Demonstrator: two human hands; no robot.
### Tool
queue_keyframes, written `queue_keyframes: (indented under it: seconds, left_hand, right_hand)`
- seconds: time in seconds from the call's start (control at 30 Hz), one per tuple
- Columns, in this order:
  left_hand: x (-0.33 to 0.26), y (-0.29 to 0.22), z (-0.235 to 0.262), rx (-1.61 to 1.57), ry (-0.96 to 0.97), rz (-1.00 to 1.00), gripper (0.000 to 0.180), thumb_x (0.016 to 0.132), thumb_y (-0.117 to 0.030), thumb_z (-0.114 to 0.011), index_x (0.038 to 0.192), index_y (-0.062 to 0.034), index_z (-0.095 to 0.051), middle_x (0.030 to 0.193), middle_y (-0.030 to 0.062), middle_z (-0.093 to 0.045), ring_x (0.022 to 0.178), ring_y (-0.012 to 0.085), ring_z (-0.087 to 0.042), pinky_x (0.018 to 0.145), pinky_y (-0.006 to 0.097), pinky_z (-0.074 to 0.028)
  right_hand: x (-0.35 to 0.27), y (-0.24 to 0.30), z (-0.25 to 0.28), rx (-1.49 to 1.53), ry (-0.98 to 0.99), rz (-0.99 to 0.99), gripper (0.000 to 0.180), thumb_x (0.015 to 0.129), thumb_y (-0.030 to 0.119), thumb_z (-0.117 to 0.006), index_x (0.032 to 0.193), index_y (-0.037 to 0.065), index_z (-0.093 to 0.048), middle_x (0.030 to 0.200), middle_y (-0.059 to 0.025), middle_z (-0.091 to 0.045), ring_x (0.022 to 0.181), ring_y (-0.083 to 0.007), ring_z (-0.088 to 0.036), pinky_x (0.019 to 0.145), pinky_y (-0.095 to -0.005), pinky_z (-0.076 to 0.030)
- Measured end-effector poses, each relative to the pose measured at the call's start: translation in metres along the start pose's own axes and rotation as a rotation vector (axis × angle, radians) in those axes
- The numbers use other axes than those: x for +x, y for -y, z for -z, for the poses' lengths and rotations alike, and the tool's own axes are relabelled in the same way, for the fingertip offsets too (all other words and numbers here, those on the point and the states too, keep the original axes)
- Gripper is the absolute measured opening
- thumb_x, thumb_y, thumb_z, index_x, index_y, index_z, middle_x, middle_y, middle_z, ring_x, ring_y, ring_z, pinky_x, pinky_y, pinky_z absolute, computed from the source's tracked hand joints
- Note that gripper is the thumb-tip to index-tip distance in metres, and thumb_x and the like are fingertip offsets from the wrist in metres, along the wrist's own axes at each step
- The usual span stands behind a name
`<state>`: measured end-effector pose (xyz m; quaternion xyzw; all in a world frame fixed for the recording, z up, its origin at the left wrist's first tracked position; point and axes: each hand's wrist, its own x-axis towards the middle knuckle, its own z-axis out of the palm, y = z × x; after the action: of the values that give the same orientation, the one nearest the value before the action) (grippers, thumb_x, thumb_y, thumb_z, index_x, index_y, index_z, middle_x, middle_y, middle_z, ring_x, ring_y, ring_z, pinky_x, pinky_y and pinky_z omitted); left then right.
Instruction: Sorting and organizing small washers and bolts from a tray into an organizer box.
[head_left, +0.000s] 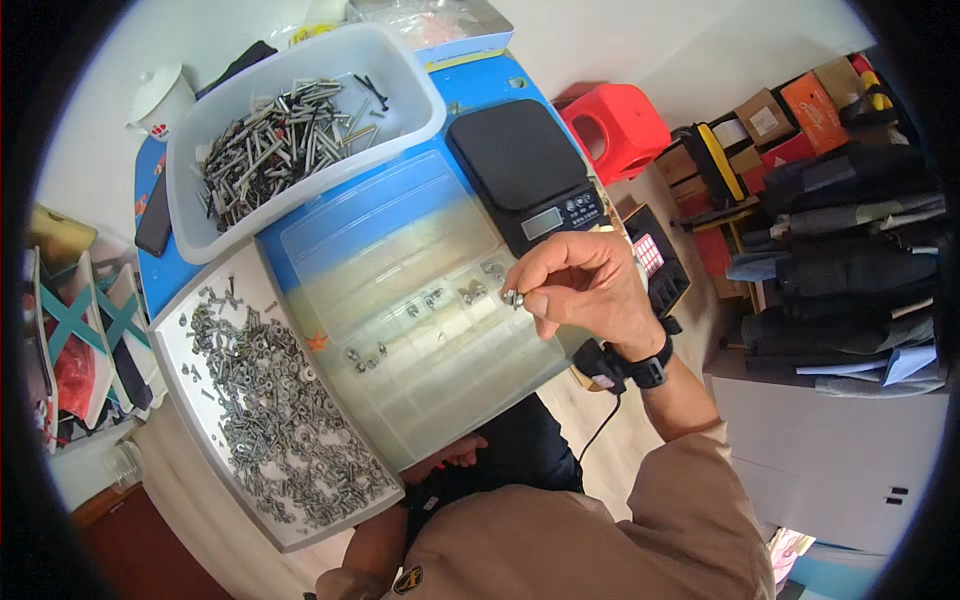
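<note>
Small metal nut pinched between thumb and fingertips of my right hand, centre of frame, held above right part of clear compartment box. Few small fasteners sit in its compartments. My left hand at lower centre, mostly hidden under box edge; grip cannot be judged. Flat tray of loose screws at lower left. White tub of long bolts at upper left. Black scale just above right hand.

Left hand mostly hidden beneath the compartment box. Its grip cannot be judged. Small fastener in the right fingertips too small to identify.
</note>
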<state>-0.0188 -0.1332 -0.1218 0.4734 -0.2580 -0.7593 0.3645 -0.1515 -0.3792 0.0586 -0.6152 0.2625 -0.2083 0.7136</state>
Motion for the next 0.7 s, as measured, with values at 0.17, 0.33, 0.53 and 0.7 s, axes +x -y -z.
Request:
queue_keyframes:
  seconds: [0.17,0.33,0.53,0.7]
  left_hand:
    - [-0.006,0.006,-0.008,-0.009,0.009,0.012,0.030,0.091,-0.029,-0.068,0.105,-0.0034,-0.073,0.083,0.0046,-0.071,0.077,0.0128,-0.066,0.066,0.025,-0.049]
    - [-0.023,-0.003,-0.041,0.278,0.014,-0.112,0.025,0.092,-0.017,-0.067,0.112,-0.0023,-0.071,0.090,0.0047,-0.070,0.079,0.0115,-0.065,0.073,0.026,-0.052]
    - [-0.053,-0.075,-0.087,0.366,0.124,-0.468,0.016,0.093,-0.009,-0.066,0.105,0.0005,-0.071,0.088,0.0071,-0.072,0.079,0.0119,-0.066,0.071,0.025,-0.051]
    - [-0.039,-0.085,-0.081,0.280,0.081,-0.474,0.017,0.095,-0.010,-0.065,0.108,0.0001,-0.071,0.089,0.0037,-0.070,0.078,0.0068,-0.062,0.070,0.023,-0.049]
  right_hand:
    - [-0.033,-0.010,-0.008,0.192,-0.008,0.130,0.007,0.085,-0.008,-0.068,0.088,-0.002,-0.066,0.090,-0.0125,-0.071,0.059,-0.0093,-0.065,0.052,-0.0207,-0.051]
    - [-0.062,-0.003,-0.021,0.299,-0.072,0.226,0.008,0.081,-0.010,-0.067,0.085,-0.003,-0.064,0.088,-0.0159,-0.069,0.057,-0.0101,-0.064,0.051,-0.0219,-0.050]
    - [-0.090,-0.007,-0.023,0.383,-0.140,0.291,0.013,0.079,-0.011,-0.063,0.090,-0.005,-0.065,0.087,-0.0154,-0.068,0.058,-0.0116,-0.064,0.054,-0.0228,-0.050]
    - [-0.090,-0.027,0.000,0.073,-0.288,0.252,0.023,0.084,-0.007,-0.063,0.106,-0.005,-0.070,0.081,-0.0070,-0.069,0.062,-0.0089,-0.065,0.056,-0.0213,-0.050]
